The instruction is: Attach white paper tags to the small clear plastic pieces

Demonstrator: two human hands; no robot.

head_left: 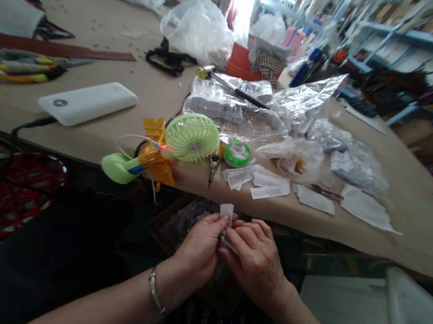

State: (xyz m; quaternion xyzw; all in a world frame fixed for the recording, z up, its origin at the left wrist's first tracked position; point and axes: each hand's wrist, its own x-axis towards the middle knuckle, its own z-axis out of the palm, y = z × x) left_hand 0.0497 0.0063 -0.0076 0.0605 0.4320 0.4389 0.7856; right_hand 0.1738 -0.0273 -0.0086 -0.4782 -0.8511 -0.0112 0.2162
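A small white label (226, 210) stands up between my hands, in front of the table's edge. My left hand (202, 240) pinches it between thumb and fingers. Curled against it from the other side, my right hand (255, 252) has its fingers closed at the label's lower end, where a greyish bit shows; what exactly they grip is hidden. Printed white labels (272, 182) lie in loose piles on the table edge just beyond. Beside them sit a round green tub (237, 153) with white stuff inside and a pointed tool like a soldering iron (213, 169).
A light green fan (191, 137), taped in orange, stands at the table edge. Left of it lie a white power bank (88, 102) with a cable and several yellow-handled pliers (21, 66). Clear plastic bags (242, 115) with label bundles, a hammer-like tool (234, 87) and small scissors (328, 192) lie beyond.
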